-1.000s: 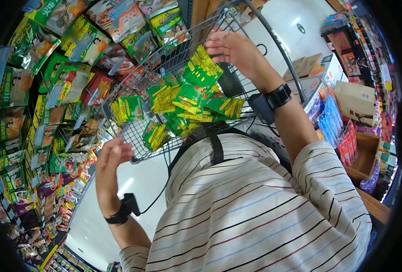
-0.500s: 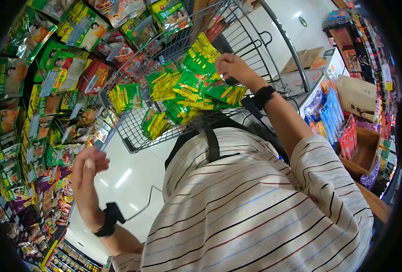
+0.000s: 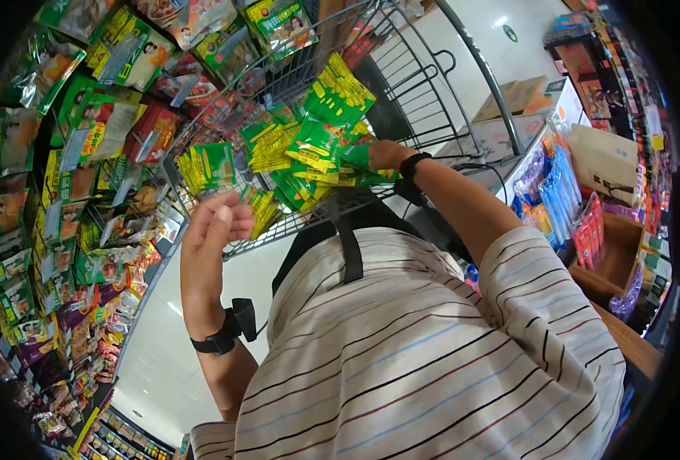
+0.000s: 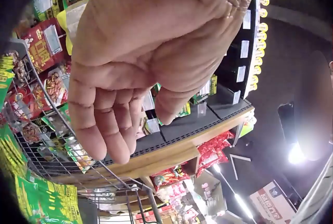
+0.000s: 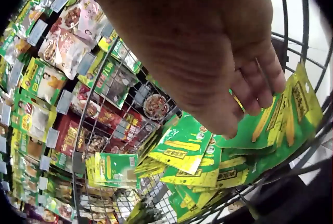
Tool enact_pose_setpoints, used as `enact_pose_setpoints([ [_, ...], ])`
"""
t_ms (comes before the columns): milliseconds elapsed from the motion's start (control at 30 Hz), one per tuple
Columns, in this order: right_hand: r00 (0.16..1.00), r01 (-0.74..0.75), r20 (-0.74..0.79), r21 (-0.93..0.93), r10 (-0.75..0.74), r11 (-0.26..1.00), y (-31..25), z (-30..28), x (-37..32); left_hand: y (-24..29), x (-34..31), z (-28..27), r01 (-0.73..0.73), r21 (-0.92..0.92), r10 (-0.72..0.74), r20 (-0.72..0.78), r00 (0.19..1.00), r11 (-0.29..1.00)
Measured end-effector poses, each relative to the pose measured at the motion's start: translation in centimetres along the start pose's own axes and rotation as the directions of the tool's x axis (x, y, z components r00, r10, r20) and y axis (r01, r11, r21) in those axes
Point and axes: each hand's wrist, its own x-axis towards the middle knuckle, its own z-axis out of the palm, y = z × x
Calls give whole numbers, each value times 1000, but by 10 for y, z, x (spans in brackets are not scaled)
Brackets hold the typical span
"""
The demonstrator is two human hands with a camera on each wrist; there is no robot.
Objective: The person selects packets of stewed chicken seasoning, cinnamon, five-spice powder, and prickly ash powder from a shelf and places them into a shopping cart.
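Observation:
Green and yellow food packets (image 3: 309, 146) lie in overlapping stacks inside a wire shopping cart (image 3: 424, 100). My right hand (image 3: 389, 156) is down at the near right stack. In the right wrist view its thumb and fingers grip green packets (image 5: 270, 130) at the stack's edge. My left hand (image 3: 216, 230) hangs over the cart's near left corner, palm turned inward and fingers loosely bent, holding nothing. Below its fingers some packets (image 3: 263, 215) lie against the wire, partly hidden. Another small stack (image 3: 209, 166) lies at the cart's left side.
Hanging bags of food (image 3: 98, 130) fill the shelf along the left, close to the cart's side. At the right stand a cardboard box (image 3: 604, 165), a wooden bin (image 3: 612, 257) and blue and red bags (image 3: 558, 195). Pale floor tiles (image 3: 163, 345) show below the cart.
My right hand has come down from the top stack to the near right stack and taken hold there. The left hand swung away from the cart, then back to its corner.

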Motion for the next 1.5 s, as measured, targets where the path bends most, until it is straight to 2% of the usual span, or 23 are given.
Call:
enact_pose_setpoints([
  [33, 1000, 11, 5, 32, -11, 999, -2, -2, 0, -1, -2, 0, 9, 2, -9, 0, 1000, 1000],
  [133, 980, -102, 166, -44, 108, 994, 3, 4, 17, -2, -6, 1, 35, 58, -33, -34, 999, 998],
  [233, 963, -113, 232, -102, 134, 988, 3, 9, 26, -2, -10, 4, 37, 39, -35, -66, 997, 999],
  [333, 900, -187, 355, -213, 254, 959, -12, 1, 25, 2, -13, 9, 64, 23, -61, -100, 993, 998],
  [433, 920, -213, 280, -230, 275, 950, -16, 3, 23, 2, -13, 11, 77, 4, -76, -111, 991, 997],
  [733, 919, -123, 314, -348, 239, 929, -17, 3, 26, 0, -9, 18, 83, -7, -83, -128, 988, 997],
  [833, 920, -93, 329, -339, 211, 936, -13, 4, 27, 1, -8, 20, 80, -1, -80, -127, 989, 997],
  [1133, 924, -125, 320, -267, 210, 956, 22, 35, 42, -9, -10, 21, 80, 7, -79, -110, 991, 997],
  [1333, 911, -130, 337, -312, 237, 941, -3, 10, 29, -11, -12, 20, 89, 2, -88, -128, 988, 996],
  [1433, 927, -99, 316, -309, 200, 946, -8, 7, 28, -12, -13, 20, 88, 2, -87, -134, 987, 996],
  [1500, 955, -73, 249, -335, 163, 939, -6, 5, 31, -11, -12, 20, 95, -5, -95, -132, 987, 995],
])
